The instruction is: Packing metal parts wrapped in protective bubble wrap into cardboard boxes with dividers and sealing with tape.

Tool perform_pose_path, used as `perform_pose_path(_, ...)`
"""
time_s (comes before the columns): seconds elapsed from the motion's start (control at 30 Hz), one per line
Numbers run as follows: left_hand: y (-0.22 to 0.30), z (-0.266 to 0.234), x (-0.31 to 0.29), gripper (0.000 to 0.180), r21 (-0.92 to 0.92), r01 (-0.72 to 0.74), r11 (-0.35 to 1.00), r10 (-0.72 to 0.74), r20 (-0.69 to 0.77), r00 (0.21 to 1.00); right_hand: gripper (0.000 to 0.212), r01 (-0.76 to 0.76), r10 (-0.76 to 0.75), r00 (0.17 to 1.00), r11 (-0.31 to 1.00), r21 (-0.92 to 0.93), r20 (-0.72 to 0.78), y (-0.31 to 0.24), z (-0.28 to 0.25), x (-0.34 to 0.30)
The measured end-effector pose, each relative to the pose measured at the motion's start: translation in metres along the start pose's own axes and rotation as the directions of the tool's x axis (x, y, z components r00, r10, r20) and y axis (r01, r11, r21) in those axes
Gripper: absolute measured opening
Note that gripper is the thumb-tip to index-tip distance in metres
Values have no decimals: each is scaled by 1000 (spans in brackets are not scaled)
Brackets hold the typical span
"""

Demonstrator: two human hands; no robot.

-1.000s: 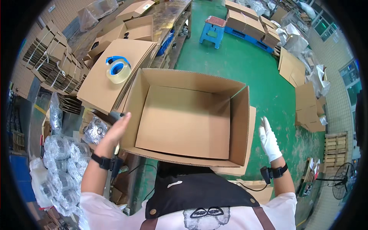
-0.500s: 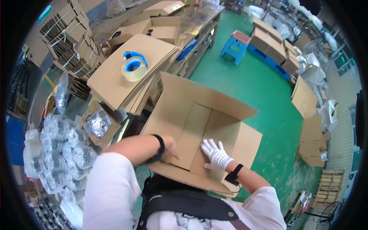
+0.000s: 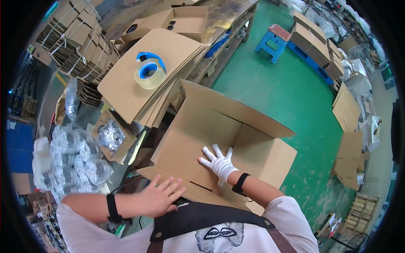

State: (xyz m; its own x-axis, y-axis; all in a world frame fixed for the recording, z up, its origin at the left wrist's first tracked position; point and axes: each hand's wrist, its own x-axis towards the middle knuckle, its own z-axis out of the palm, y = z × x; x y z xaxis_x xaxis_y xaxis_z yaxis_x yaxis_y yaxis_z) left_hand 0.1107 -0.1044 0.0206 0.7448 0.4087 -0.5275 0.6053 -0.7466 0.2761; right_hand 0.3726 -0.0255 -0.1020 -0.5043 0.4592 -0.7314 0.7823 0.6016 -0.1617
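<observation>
An open cardboard box [image 3: 173,158] stands in front of me with its top flaps spread outward. My right hand [image 3: 219,163], in a white glove with a fingertip bare, reaches inside, its fingers spread over the cardboard. Bare and with fingers apart, my left hand [image 3: 160,195] is at the box's near left flap and holds nothing; whether it touches the flap I cannot tell. Beyond the box, a tape dispenser [image 3: 152,61] with a blue frame and a clear roll lies on a stack of flat cardboard [image 3: 122,84].
Bubble-wrapped parcels [image 3: 69,162] are piled at the left, beside a small carton [image 3: 126,143] of wrapped items. Bundled cardboard [image 3: 80,46] towers behind them. A blue stool [image 3: 274,44] stands on the green floor, near cartons on a blue pallet [image 3: 310,63].
My left hand has come out of the box toward me and its fingers have spread. My right hand has shifted slightly left inside, fingers wider apart. The view has turned a little.
</observation>
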Motion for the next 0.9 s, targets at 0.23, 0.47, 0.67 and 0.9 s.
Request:
perform_pose_path(0.23, -62, 62, 158, 70, -165, 162, 973, -227, -542, 809, 20, 539, -138, 674, 764, 356, -725, 72, -41, -2)
perform_pose_path(0.47, -81, 100, 209, 69, -136, 209, 968, -246, -654, 716, 61, -233, 395, 700, 914, 333, -595, 98, -98, -69)
perform_pose_path(0.67, -92, 152, 199, 66, -49, 113, 992, -80, -955, 286, 77, -58, 155, 839, 979, 197, -521, 37, -11, -84)
perform_pose_path(0.9, -117, 101, 167, 72, -188, 127, 974, -221, -664, 715, 69, -190, 300, 949, 791, 582, -99, 37, 13, -108)
